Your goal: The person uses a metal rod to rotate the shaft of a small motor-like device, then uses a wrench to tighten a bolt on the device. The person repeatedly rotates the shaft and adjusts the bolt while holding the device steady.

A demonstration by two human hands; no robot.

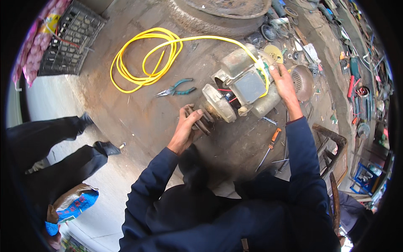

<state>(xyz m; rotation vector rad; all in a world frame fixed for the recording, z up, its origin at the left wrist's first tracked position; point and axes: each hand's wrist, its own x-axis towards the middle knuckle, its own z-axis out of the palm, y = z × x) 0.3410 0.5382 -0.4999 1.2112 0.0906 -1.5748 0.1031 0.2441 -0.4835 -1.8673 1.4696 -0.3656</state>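
Note:
An electric motor [249, 87] with a grey body and a square terminal box lies on the dirty floor in front of me. Its near-left end cover [218, 103] stands apart from the body, and red wires show in the gap. My left hand [184, 128] is closed around a dark grooved pulley [204, 124] at that end. At the opposite end, my right hand [283, 84] grips the motor, thumb on top beside a small green piece [263, 69]. A yellow cable [147, 78] runs over the motor and lies coiled at the far left.
Green-handled pliers [176, 88] lie left of the motor. An orange-handled screwdriver [270, 147] and a wrench [268, 121] are nearer my right arm. A vented metal cover [301, 82] sits right, a black crate [71, 40] far left. Another person's legs [54, 143] stand at left.

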